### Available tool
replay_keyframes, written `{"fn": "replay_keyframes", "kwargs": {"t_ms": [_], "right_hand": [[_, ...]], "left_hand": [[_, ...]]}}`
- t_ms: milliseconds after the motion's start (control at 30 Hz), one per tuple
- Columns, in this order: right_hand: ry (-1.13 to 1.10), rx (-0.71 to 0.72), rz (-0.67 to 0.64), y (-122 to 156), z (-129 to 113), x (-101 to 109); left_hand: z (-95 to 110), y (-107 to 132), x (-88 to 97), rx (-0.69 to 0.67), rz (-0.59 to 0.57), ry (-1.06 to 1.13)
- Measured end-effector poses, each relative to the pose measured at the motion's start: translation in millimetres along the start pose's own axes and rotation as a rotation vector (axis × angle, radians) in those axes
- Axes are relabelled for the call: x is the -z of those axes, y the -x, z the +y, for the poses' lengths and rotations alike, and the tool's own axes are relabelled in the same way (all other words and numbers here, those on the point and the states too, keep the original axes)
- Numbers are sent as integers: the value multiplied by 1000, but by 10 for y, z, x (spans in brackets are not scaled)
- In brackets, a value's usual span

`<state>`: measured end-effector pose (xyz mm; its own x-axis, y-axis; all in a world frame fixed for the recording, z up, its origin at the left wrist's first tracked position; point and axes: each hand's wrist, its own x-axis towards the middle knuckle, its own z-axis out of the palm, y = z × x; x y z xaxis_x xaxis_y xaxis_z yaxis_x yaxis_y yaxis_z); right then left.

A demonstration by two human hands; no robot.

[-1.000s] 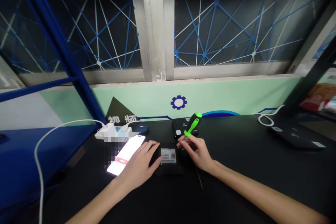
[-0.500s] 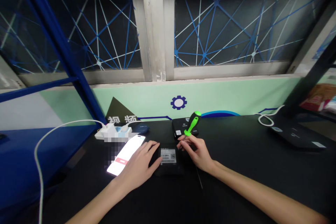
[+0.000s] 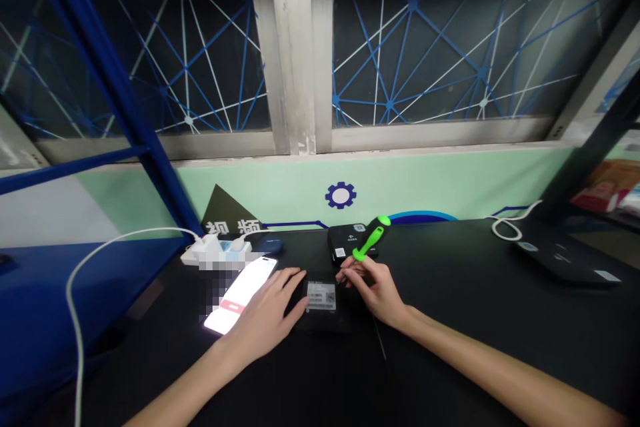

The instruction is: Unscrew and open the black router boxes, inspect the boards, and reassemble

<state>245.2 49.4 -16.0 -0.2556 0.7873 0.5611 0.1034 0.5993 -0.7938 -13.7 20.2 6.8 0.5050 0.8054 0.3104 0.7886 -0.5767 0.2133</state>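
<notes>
Leaning slightly farther right than half a second ago, the green-and-black-handled screwdriver [image 3: 371, 242] points its handle up and rightward, its long axis slanting down-left. Its shaft sits between the pinched-together fingers of the right hand [image 3: 374, 287], beside the flat black rectangular device with a white label [image 3: 325, 320]; the left hand [image 3: 270, 307], thumb and fingers apart, touches the device's left side.

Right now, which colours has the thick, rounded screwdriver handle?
The screwdriver handle is black and bright green, in head view.
</notes>
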Motion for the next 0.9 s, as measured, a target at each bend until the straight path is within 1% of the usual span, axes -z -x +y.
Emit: {"fn": "replay_keyframes", "kwargs": {"t_ms": [100, 300, 567, 700, 800, 900], "right_hand": [[13, -2, -38, -13, 5, -8], [52, -1, -31, -56, 12, -23], [161, 45, -87, -76, -73, -4], [198, 56, -54, -96, -68, -26], [198, 40, -28, -98, -59, -37], [143, 21, -71, -78, -70, -31]], "left_hand": [[11, 1, -9, -1, -2, 12], [-13, 16, -44, 6, -10, 31], [-2, 2, -54, 18, -34, 25], [-11, 7, -68, 16, -31, 22], [-16, 18, -73, 4, -17, 24], [-15, 25, -71, 7, -21, 22]]}}
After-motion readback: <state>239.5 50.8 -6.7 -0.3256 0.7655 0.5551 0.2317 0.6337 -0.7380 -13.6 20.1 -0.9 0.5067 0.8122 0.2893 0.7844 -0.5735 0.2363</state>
